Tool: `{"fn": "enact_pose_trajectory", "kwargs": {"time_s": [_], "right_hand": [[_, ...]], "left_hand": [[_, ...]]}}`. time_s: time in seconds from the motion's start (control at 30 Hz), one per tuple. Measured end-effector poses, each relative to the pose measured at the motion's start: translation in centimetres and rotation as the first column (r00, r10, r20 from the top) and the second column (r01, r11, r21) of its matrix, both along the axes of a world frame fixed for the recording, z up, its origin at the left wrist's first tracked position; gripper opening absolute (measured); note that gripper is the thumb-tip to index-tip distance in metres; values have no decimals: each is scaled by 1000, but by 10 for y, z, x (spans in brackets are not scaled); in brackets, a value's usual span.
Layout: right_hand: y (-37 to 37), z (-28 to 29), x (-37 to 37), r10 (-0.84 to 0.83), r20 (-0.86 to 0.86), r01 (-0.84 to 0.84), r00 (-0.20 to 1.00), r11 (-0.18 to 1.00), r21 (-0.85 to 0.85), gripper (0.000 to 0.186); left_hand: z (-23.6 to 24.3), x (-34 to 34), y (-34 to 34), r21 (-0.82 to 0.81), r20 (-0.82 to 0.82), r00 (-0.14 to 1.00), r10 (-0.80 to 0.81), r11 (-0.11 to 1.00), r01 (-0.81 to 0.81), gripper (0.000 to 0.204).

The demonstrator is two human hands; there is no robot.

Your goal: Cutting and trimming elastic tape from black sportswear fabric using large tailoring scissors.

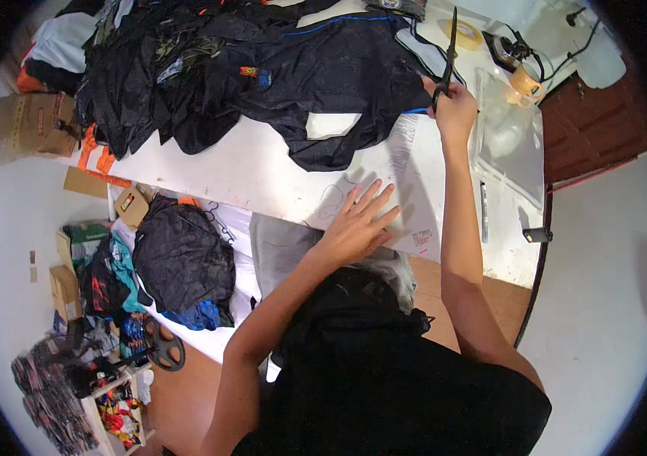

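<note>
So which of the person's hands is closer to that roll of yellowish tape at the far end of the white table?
Right. The right hand, gripping black scissors, is just short of the tape roll; the left hand lies flat on the table, much nearer the body.

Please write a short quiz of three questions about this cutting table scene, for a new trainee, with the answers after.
1. Multiple choice: what does the right hand hold? A) black scissors B) a tape roll C) a marker
2. True or false: the left hand lies flat, fingers spread, on the white table.
3. Short answer: which colour is the large fabric that the scissors are at?

Key
1. A
2. True
3. Black, with a blue trim line; the blades point away from the person, at its right edge.
</note>
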State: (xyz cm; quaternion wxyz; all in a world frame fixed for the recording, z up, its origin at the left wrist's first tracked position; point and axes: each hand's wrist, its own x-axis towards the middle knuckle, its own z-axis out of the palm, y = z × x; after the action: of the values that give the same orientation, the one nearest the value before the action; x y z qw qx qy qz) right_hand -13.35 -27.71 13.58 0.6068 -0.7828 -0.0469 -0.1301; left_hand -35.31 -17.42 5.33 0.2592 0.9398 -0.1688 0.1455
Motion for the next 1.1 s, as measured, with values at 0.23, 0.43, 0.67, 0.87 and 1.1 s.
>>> {"fn": "enact_pose_trajectory", "kwargs": {"time_s": [0.23, 0.43, 0.67, 0.87, 1.1], "right_hand": [[32, -28, -51, 255, -28, -247, 967, 955, 164, 31], [106, -94, -58, 358, 87, -364, 930, 928, 83, 22], [178, -117, -55, 324, 94, -311, 942, 942, -129, 35], [178, -128, -58, 341, 71, -311, 937, 912, -267, 39], [177, -125, -60, 376, 57, -330, 925, 870, -367, 43]], "left_hand": [[-35, -39, 61, 166, -62, 944, 324, 936, -310, 50], [-39, -116, 104, 219, -158, 564, 811, 585, -781, 51], [-37, -60, 143, 24, -30, 457, 889, 458, -889, 54], [-45, -15, 143, 111, 36, 406, 913, 400, -910, 55], [-36, -14, 142, 109, 10, 389, 921, 385, -916, 55]]}}
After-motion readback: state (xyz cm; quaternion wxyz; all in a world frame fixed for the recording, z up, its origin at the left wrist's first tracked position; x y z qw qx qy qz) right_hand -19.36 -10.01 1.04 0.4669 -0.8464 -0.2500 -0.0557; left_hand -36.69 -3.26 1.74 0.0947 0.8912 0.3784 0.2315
